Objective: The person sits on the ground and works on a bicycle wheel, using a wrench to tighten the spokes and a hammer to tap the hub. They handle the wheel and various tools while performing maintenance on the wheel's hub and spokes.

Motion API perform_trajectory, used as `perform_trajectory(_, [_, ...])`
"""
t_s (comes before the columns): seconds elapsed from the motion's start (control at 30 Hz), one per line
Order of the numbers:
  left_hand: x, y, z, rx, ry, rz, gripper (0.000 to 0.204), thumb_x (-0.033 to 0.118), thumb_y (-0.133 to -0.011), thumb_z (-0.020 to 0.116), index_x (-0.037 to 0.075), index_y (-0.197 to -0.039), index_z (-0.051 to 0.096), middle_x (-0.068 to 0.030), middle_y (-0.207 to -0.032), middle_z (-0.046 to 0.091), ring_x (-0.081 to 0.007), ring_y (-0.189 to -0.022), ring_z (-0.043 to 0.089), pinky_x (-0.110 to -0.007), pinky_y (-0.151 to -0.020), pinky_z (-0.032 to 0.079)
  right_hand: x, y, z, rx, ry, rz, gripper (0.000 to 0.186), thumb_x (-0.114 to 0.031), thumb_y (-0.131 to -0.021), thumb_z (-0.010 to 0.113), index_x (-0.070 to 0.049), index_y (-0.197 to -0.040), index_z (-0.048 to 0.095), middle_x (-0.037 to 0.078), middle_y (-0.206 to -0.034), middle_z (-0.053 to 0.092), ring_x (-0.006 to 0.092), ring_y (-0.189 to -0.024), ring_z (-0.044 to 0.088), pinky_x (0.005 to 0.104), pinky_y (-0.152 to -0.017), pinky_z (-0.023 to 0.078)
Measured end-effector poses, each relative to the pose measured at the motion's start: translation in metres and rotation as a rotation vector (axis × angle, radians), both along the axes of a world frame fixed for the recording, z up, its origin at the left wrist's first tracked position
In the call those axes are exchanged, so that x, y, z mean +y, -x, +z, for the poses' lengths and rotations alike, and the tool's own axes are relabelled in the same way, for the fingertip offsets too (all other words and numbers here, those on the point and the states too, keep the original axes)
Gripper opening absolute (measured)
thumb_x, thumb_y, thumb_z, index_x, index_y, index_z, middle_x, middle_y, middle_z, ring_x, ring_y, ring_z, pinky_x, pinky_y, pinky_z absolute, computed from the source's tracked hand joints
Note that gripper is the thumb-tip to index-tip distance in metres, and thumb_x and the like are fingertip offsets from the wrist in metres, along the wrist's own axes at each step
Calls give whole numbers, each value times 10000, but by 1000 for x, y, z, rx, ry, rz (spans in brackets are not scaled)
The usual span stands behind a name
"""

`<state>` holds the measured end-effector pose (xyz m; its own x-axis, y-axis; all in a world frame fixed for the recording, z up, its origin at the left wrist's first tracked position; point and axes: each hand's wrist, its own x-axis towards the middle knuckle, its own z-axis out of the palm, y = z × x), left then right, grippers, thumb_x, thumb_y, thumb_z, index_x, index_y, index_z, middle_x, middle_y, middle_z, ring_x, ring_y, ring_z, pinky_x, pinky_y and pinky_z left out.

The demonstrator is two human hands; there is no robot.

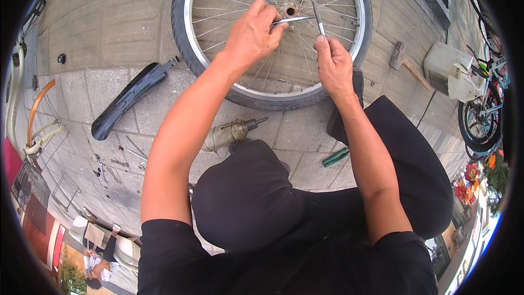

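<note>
A bicycle wheel with a black tyre and silver rim lies on the paving, spokes meeting at a rusty hub. My left hand is closed on a slim silver metal tool that lies across the spokes just below the hub. My right hand, right of the hub, grips a narrow metal tool pointing up, its shaft touching or very near the tip of the other one. What part of the wheel the tools touch, if any, I cannot make out.
Around my knees lie a black mudguard, a worn cylindrical tool, green-handled tool and small metal tools. Right: hammer, white container, bicycles. Left: bike frame; a seated person lower down.
</note>
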<state>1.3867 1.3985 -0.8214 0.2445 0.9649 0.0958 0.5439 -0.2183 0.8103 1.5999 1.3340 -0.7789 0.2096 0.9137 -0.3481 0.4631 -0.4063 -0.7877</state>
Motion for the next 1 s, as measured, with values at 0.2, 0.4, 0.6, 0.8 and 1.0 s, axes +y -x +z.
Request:
perform_trajectory(0.2, [-17,12,1,115,27,23,215,274,-935,803,84,-988,719,-67,-987,642,-309,-829,680,-455,-722,547,-19,16,-13,-3,67,30,444,-408,-1099,636,19,-1000,707,39,-720,612,111,-703,544,337,-662,498])
perform_trajectory(0.4, [-20,21,5,239,-85,-8,229,295,-932,807,94,-1006,725,-70,-981,657,-316,-858,693,-465,-729,556,-41,34,-2,-173,51,128,451,-406,-1122,589,11,-1034,737,-14,-675,521,84,-671,499,308,-621,447])
perform_trajectory(0.6, [-24,25,5,89,67,46,248,286,-927,810,82,-1046,736,-97,-1014,672,-327,-888,690,-454,-789,557,-36,45,14,-82,195,123,438,-360,-1119,542,17,-1019,741,34,-627,527,124,-585,484,344,-585,420])
perform_trajectory(0.8, [-26,29,-1,-19,89,56,238,266,-923,814,75,-1041,733,-102,-999,661,-316,-846,681,-444,-759,548,-20,57,28,44,355,38,449,-334,-1100,537,44,-1010,761,41,-610,534,143,-608,535,377,-623,474])
perform_trajectory(1.0, [-27,25,-6,-54,13,54,229,207,-924,810,53,-1035,681,-115,-1010,623,-337,-811,655,-443,-735,543,-27,62,15,-1,279,42,461,-349,-1095,532,41,-1010,763,84,-632,575,168,-635,573,382,-659,498])
